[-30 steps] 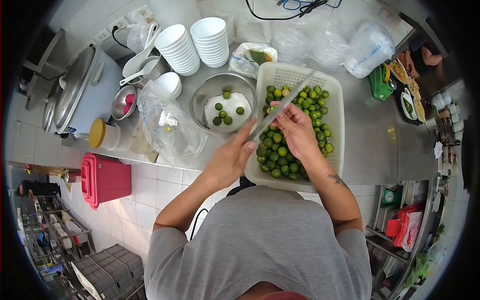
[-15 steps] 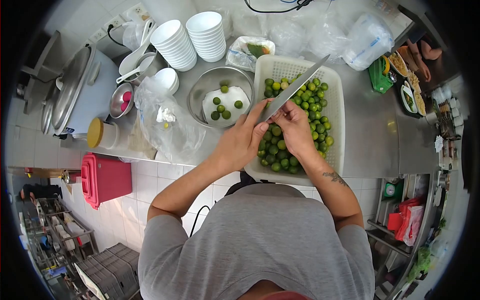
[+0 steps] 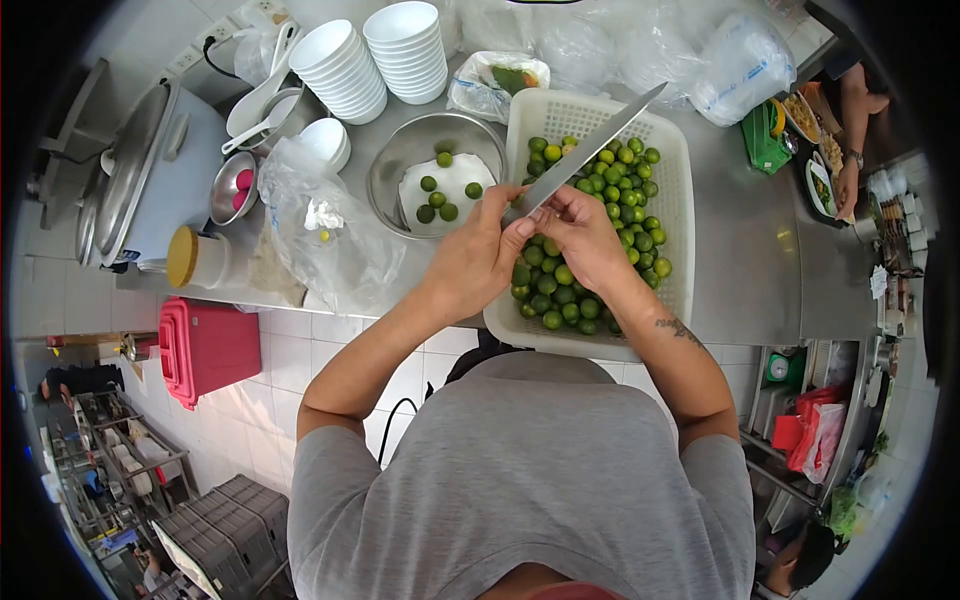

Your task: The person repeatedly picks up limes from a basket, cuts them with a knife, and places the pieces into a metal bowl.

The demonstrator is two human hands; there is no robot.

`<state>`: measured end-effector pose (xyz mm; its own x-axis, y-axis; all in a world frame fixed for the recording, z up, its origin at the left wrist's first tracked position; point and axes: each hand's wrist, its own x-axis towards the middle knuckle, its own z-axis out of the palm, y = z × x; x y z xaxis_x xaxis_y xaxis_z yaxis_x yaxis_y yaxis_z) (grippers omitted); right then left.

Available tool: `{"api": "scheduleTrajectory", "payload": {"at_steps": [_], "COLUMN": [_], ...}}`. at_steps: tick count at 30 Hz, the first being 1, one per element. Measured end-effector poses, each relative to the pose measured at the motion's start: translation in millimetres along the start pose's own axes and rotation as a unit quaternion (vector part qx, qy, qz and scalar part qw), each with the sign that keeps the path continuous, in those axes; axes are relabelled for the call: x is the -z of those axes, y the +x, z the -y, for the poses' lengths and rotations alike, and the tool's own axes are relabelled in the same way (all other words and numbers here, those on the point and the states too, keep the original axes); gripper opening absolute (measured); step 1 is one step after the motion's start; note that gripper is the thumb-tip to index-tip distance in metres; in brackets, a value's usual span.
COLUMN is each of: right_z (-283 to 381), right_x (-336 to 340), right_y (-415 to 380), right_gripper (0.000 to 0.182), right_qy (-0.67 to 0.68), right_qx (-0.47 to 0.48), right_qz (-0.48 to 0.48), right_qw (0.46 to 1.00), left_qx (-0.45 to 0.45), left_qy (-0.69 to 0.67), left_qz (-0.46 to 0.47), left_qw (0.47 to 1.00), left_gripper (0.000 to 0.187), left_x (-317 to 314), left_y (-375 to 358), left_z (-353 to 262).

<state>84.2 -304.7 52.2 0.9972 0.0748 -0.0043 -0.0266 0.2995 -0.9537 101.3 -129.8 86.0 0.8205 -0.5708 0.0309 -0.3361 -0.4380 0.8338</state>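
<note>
A long knife (image 3: 600, 134) points up and to the right, its blade slanting over the basket. My left hand (image 3: 472, 248) is closed at the blade's lower end, where the handle is hidden. Fingers and thumb of my right hand (image 3: 585, 240) are pinched together close beside the blade, almost meeting my left thumb; what they hold is hidden. Beneath both hands, many green limes (image 3: 625, 205) fill a white plastic basket (image 3: 678, 200). To the left, a metal bowl (image 3: 395, 160) holds several limes (image 3: 437, 200) on something white.
Stacked white bowls (image 3: 340, 75), a clear plastic bag (image 3: 340, 245) and a yellow-lidded jar (image 3: 195, 258) stand on the steel counter (image 3: 740, 270). A wrapped package (image 3: 745, 75) lies at the back. Another person's hand (image 3: 847, 190) is at the far right. A red bin (image 3: 212, 350) is below left.
The view has shifted slightly. Both my hands and the knife keep nearly the same pose over the limes. At the right, the other person's arm has reached further toward the food trays.
</note>
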Motion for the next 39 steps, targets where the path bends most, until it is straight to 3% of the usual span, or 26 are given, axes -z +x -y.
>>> {"api": "scheduleTrajectory", "payload": {"at_steps": [5, 8, 9, 11, 12, 15, 18, 20, 22, 25, 31, 39], "right_z": [3, 10, 11, 12, -4, -16, -20, -7, 10, 19, 11, 12], "right_x": [-4, -5, -4, -3, 6, 0, 1, 1, 7, 27, 31, 28], "right_y": [3, 2, 0, -9, -14, -26, -25, -23, -17, -5, -3, -5], "right_gripper": [0.016, 0.017, 0.018, 0.019, 0.026, 0.023, 0.024, 0.029, 0.035, 0.033, 0.037, 0.035], "right_qy": [0.034, -0.023, -0.133, -0.349, -0.482, -0.6, -0.633, -0.46, -0.191, 0.122, 0.163, 0.122], "right_qx": [-0.022, -0.042, -0.033, -0.009, 0.112, 0.206, 0.175, 0.062, -0.049, -0.09, -0.037, 0.007], "right_qz": [0.021, 0.039, 0.055, 0.08, 0.135, 0.203, 0.208, 0.134, 0.062, 0.034, 0.018, 0.017], "right_qw": [0.999, 0.998, 0.989, 0.934, 0.859, 0.746, 0.725, 0.876, 0.978, 0.988, 0.986, 0.992], "left_qx": [0.005, 0.016, 0.041, 0.064, 0.063, 0.108, 0.166, 0.16, 0.145, 0.103, 0.043, 0.045], "left_qy": [-0.02, -0.036, -0.047, -0.07, -0.084, -0.121, -0.126, -0.156, -0.179, -0.178, -0.1, 0.006], "left_qz": [-0.008, -0.028, -0.035, -0.082, -0.123, -0.167, -0.158, -0.141, -0.121, -0.074, 0.034, 0.025], "left_qw": [1.0, 0.999, 0.997, 0.992, 0.987, 0.973, 0.965, 0.964, 0.966, 0.976, 0.994, 0.999], "left_gripper": [0.042, 0.039, 0.039, 0.036, 0.035, 0.037, 0.05, 0.055, 0.058, 0.06, 0.054, 0.052], "left_x": [8, 9, 13, 18, 17, 27, 38, 41, 39, 26, 6, -5], "left_y": [-5, -8, -11, -13, -13, -15, -19, -22, -26, -30, -31, -33], "left_z": [-7, -3, -6, -4, 6, 16, 8, 7, 6, -3, -20, -19]}}
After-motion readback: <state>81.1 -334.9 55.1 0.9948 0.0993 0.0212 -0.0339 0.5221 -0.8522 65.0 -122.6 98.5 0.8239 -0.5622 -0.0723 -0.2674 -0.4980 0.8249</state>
